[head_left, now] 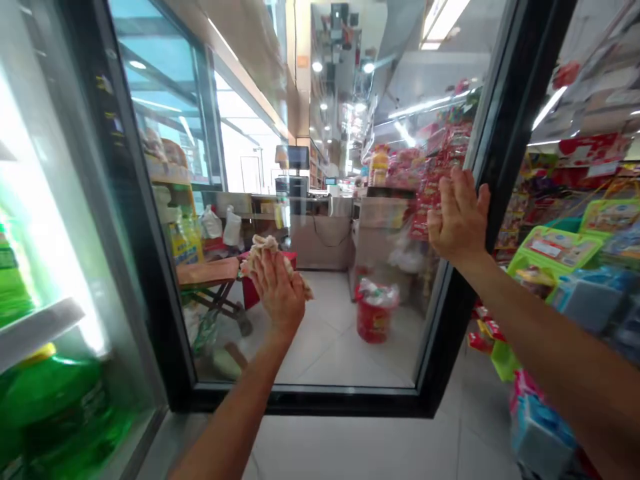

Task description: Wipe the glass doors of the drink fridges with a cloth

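Note:
A glass door [320, 360] with a black frame stands swung out in front of me. Against the lower left of its pane, my left hand [280, 290] presses a crumpled, pale cloth [265, 245]; part of the cloth is hidden under the palm and fingers. My right hand [460, 217] lies on the right side of the pane by the black frame, fingers stretched out and holding nothing. Its thumb side touches or nearly touches the frame.
Large green bottles [60, 400] stand on the lit cooler shelves at left. Packaged goods [555, 260] hang and stack close on the right, by my forearm. Through the glass show a red bucket [374, 323], a folding stand [210, 273] and a counter [325, 240].

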